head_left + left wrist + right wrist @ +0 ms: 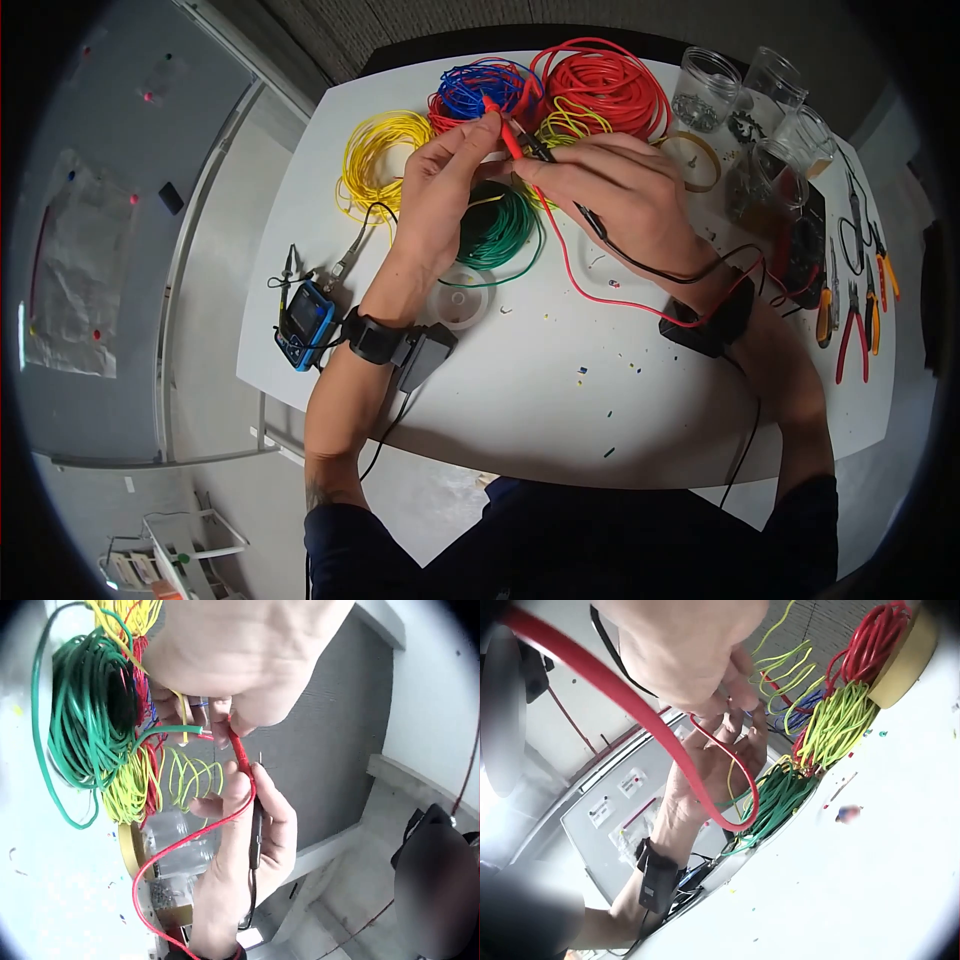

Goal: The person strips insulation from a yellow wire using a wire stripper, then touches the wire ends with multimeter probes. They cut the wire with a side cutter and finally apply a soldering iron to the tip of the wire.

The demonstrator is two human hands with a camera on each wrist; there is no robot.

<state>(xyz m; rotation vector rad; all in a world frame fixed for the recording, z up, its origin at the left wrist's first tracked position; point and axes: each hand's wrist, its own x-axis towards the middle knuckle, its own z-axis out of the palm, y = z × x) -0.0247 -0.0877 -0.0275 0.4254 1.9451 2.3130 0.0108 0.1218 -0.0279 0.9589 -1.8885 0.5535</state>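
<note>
My left hand (445, 185) is raised over the table, thumb and fingers pinching the front end of a red test probe (512, 141). The stripped end of a green wire (187, 730) and a thin yellow wire (184, 720) lie at its fingers. From the other side my right hand (620, 185) grips the rear of that red probe. Along the same hand runs a black test probe (256, 832), held with its bare metal tip pointing up. A red lead (697, 780) loops from the red probe back past the right wrist. The left fingertips partly hide the red probe's front end.
Behind the hands lie yellow (375, 160), blue (480, 92), red (610, 90) and green wire coils (498, 235). A blue handheld meter (306, 322) stands at left. Jars (708, 90), a tape roll (690, 162) and pliers (853, 335) are at right.
</note>
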